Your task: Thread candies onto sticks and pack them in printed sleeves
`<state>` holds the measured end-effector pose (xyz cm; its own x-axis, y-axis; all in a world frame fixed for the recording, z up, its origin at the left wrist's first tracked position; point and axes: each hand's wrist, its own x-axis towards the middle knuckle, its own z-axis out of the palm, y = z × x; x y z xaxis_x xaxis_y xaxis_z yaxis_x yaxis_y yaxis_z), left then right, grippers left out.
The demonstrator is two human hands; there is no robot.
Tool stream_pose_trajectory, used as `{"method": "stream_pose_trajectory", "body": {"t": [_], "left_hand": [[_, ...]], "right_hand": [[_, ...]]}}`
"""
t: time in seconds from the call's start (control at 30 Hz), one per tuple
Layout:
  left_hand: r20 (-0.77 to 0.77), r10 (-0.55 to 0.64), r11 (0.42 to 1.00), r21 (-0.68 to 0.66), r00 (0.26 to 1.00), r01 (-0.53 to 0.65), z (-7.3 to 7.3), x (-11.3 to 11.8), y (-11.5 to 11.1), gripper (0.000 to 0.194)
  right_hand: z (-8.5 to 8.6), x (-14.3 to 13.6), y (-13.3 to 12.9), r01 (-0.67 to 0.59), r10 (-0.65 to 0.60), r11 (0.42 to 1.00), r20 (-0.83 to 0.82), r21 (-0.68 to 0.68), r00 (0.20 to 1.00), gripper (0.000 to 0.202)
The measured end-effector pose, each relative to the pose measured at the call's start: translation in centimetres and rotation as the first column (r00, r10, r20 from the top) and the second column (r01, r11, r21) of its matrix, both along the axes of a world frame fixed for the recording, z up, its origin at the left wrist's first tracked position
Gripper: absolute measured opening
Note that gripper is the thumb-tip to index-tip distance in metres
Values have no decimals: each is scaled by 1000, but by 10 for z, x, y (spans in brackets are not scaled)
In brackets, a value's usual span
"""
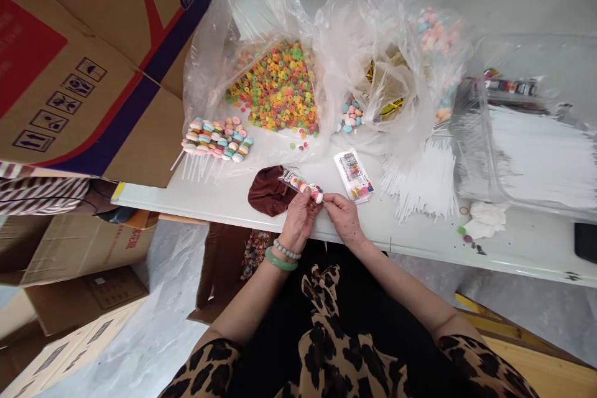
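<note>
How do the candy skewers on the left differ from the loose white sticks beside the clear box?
The candy skewers carry multicoloured candies; the loose white sticks are bare. The candy skewers are fewer; the loose white sticks form a dense heap. Both show white stick ends.

At the left end of your table (219, 208) is a large carton (69, 68). Right of it lies a plastic bag (205, 68) with candy rings (284, 87) in it, and at that bag's near left corner, a bunch of candy skewers (217, 138). A second bag (345, 25) lies to the right, with candies (349, 115) at its near left. Nearer you, a cloth (268, 191) sits left of a stack of cards (353, 176). Farther right come loose sticks (424, 180), then a tub (497, 171) holding more sticks (543, 152); a tissue (487, 219) lies on its near side. Below your table's near edge, a box (217, 267) holds packets (254, 252), with other cartons (86, 298) to its left.
</note>
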<state>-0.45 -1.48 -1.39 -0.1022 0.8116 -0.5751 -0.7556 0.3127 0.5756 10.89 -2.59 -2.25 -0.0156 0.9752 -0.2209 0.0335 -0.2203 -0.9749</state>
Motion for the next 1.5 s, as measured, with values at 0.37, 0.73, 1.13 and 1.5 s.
{"method": "stream_pose_trajectory", "body": {"t": [0.37, 0.73, 1.13, 1.5], "left_hand": [[-79, 27, 999, -36, 997, -30, 3, -27, 20, 15], [-348, -96, 994, -82, 933, 72, 12, -37, 17, 34], [-216, -114, 991, 42, 970, 125, 13, -31, 13, 37], [-307, -151, 976, 106, 940, 191, 16, -17, 6, 39]], "right_hand": [[4, 8, 10, -18, -35, 969, -213, -245, 976, 22], [-2, 21, 9, -254, 234, 967, 318, 22, 919, 23], [9, 20, 9, -220, 242, 955, 92, -201, 966, 24], [-7, 4, -1, -51, 57, 987, 36, -149, 998, 25]]}}
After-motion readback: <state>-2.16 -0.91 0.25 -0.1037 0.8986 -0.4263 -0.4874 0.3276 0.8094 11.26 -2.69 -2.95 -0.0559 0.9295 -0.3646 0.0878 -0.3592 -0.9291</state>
